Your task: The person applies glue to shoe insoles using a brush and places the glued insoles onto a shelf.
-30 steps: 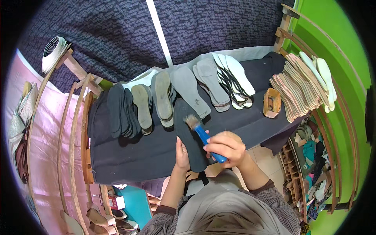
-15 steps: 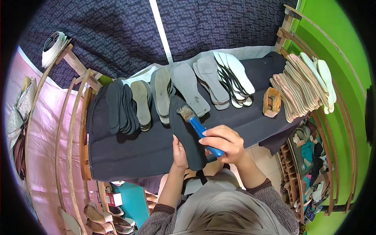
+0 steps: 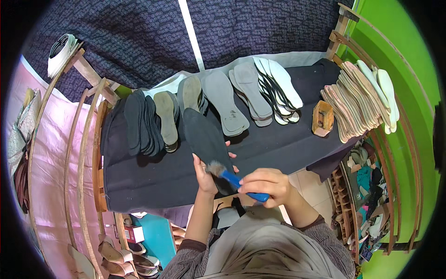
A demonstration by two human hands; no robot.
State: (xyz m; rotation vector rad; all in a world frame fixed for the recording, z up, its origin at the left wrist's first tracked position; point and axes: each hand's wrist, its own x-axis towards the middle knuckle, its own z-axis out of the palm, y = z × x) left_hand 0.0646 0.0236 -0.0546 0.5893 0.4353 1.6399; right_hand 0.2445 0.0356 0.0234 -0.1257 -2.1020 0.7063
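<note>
In my left hand (image 3: pixel 205 176) lies a black shoe insole (image 3: pixel 204 132), tilted with its wide end toward the far side of the table. The thumb presses one edge, and fingertips show past the other. My right hand (image 3: pixel 267 186) grips a brush by its blue handle (image 3: pixel 231 178). The brush's brownish bristles (image 3: pixel 215 168) touch or hover just over the insole's near half; I cannot tell which. Just beyond the insole lie grey insoles (image 3: pixel 226 102), olive-brown insoles (image 3: pixel 166 118) and a stack of black insoles (image 3: pixel 141 123).
Black cloth (image 3: pixel 139 181) covers the table. White insoles (image 3: pixel 278 83) fan out at the back. A small wooden box (image 3: pixel 322 118) stands beside a row of beige insoles (image 3: pixel 355 102) at the right. Wooden rails (image 3: pixel 83 162) curve along the left, and shelves with scraps (image 3: pixel 367 200) stand at lower right.
The insole's far end has swung left, and my left hand has turned with its fingers now showing beyond the edge. The brush has moved from the insole's far part down to its near half.
</note>
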